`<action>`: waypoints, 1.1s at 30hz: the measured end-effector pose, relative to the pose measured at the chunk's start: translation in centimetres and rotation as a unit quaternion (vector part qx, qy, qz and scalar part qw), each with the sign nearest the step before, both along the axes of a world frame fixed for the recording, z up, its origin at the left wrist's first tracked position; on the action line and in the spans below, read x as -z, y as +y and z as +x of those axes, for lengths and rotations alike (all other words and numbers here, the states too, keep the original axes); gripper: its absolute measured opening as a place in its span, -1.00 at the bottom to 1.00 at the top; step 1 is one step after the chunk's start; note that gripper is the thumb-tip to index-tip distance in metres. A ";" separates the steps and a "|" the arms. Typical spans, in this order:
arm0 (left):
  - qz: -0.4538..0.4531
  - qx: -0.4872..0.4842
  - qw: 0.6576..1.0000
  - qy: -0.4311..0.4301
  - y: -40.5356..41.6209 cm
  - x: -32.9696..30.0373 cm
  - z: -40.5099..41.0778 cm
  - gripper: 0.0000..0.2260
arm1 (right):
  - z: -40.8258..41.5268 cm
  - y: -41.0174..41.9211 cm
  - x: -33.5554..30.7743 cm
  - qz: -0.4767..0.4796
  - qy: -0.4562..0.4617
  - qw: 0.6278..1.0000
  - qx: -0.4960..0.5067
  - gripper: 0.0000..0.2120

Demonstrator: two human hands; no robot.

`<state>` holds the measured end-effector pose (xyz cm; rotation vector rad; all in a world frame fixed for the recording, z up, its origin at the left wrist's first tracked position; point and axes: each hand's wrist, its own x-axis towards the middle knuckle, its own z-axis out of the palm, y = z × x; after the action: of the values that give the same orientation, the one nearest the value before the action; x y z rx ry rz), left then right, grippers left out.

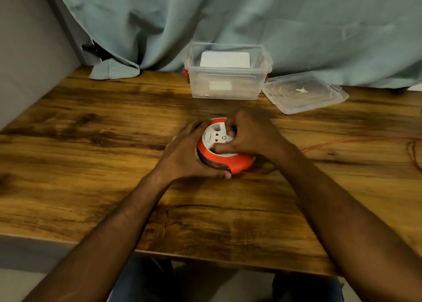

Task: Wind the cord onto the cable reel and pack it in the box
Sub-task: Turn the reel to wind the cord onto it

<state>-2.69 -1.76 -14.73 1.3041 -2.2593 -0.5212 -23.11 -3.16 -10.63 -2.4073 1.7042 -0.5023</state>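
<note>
left hand (185,152) wrapped round cable reel (222,151), keeping it steady | right hand (249,135) gripping white hub to turn | orange cord (356,140) loose to right

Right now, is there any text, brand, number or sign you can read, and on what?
No readable words or numbers anywhere.
Cable reel: small marks on its white face, too blurred to read.
Clear plastic box: white labels, blank or too blurred.
Lid: a white mark, illegible.

Cable reel (225,152) mid-table (91,155), box (228,86) behind it, lid (304,93) right of box
</note>
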 end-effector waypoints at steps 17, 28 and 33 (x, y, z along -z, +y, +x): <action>0.037 0.053 0.998 -0.003 -0.5 0.1 0.7 0.20 | -3.8 0.7 -0.2 0.062 -0.101 0.988 -0.101 -0.62; 0.144 0.058 0.987 0.037 -4.7 0.1 0.5 0.29 | -4.7 -3.3 -2.0 0.141 -0.071 0.980 -0.121 -0.48; 0.049 -0.043 0.981 0.180 -5.2 0.8 0.9 -0.40 | -3.5 -3.7 -2.1 0.144 -0.048 0.979 -0.133 -0.51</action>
<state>-1.80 -6.91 -15.52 1.2338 -1.8923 -0.7775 -26.60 -6.83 -8.54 -2.3087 1.2879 -0.3025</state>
